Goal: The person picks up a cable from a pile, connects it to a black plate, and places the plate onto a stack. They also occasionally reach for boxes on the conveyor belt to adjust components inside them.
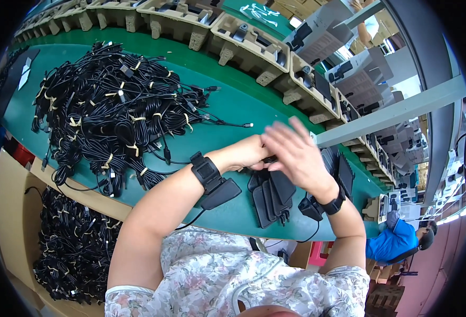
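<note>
My left hand (247, 152) reaches over the green table, its fingers curled. A small dark piece shows at its fingertips, mostly hidden behind my right hand (299, 161). That right hand crosses in front of the left with its fingers stretched out and blurred at the tips; I see nothing held in it. Just below both hands lies a fanned stack of flat black pieces (267, 201) with rounded corners. To the left, a large heap of black cables (116, 105), bundled with pale ties, covers much of the table (217, 98).
Moulded brown pulp trays (251, 45) holding dark devices line the far side. More flat black pieces (344, 171) lie right of my hands. A cardboard box (13, 211) of cables stands at lower left. A pale metal bar (391, 111) slants overhead; a person in blue (397, 240) is at right.
</note>
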